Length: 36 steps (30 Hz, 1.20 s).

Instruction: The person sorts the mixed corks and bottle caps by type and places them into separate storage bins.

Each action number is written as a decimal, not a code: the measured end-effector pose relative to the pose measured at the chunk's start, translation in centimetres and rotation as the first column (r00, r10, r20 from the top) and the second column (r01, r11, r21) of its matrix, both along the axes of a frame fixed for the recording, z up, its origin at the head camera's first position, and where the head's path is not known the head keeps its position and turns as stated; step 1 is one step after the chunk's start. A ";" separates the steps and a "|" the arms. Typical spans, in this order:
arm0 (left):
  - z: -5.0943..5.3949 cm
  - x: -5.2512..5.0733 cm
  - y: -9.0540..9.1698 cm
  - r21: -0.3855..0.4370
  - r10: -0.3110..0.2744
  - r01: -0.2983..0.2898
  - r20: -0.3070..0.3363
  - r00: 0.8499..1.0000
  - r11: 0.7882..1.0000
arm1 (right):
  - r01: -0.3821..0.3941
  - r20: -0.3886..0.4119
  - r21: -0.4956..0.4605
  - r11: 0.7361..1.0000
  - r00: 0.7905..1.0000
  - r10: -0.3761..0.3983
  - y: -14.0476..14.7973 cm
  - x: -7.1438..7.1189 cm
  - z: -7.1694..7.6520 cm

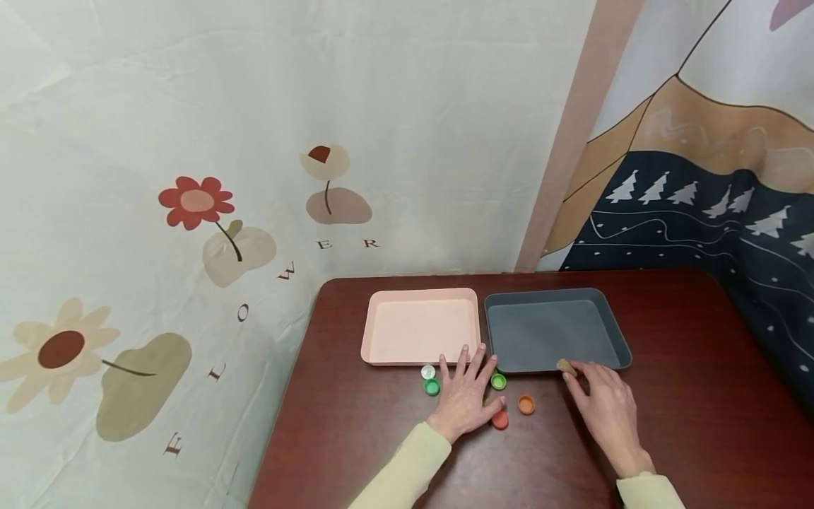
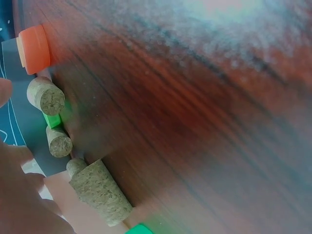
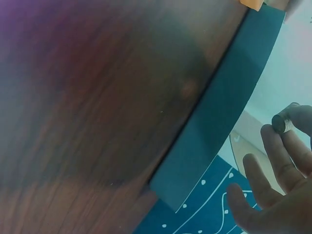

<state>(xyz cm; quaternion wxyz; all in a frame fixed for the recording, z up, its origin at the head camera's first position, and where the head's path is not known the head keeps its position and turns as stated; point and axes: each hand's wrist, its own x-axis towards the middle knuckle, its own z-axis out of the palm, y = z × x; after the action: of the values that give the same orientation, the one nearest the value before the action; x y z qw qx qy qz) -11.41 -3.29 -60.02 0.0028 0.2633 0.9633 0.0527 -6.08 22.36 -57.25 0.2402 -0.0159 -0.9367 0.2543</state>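
My right hand (image 1: pixel 605 410) pinches a small cork (image 1: pixel 565 365) between thumb and fingertips, above the near edge of the dark grey tray (image 1: pixel 620 348). In the right wrist view the cork's dark end (image 3: pixel 278 123) shows between the fingertips. My left hand (image 1: pixel 463 399) is spread flat with fingers apart, over the near right corner of the pink tray (image 1: pixel 420 311). Below it, the left wrist view shows several corks, among them a thick cork (image 2: pixel 102 192) and a smaller cork (image 2: pixel 52 100). A red cap (image 1: pixel 499 420) sits by the left thumb.
A white cap (image 1: pixel 428 371) and a green cap (image 1: pixel 432 387) lie left of the left hand. To its right are a light green cap (image 1: pixel 498 382) and an orange cap (image 1: pixel 526 404). Both trays stand side by side along the back of the brown table (image 1: pixel 687 396).
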 end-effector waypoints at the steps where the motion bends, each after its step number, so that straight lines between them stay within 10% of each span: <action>1: 0.0 0.0 0.0 -0.006 0.000 0.000 0.002 1.000 1.000 | 0.002 -0.004 -0.006 1.000 1.000 -0.002 -0.1 -0.2 0.0; 11: 0.1 -0.1 0.0 0.002 -0.008 0.008 0.023 1.000 1.000 | 0.006 -0.037 -0.034 0.999 0.999 -0.007 0.2 -3.2 -0.2; 36: 0.0 -0.1 0.0 -0.003 -0.004 0.004 -0.002 1.000 1.000 | -0.041 0.267 0.099 0.994 0.964 0.014 0.5 -9.4 -1.7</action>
<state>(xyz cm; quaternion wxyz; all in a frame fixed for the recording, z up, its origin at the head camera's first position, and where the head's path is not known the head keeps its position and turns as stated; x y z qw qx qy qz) -11.56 -3.31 -60.02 0.0024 0.2654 0.9628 0.0510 -15.50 22.87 -58.91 0.1094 -0.0243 -0.9725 0.2041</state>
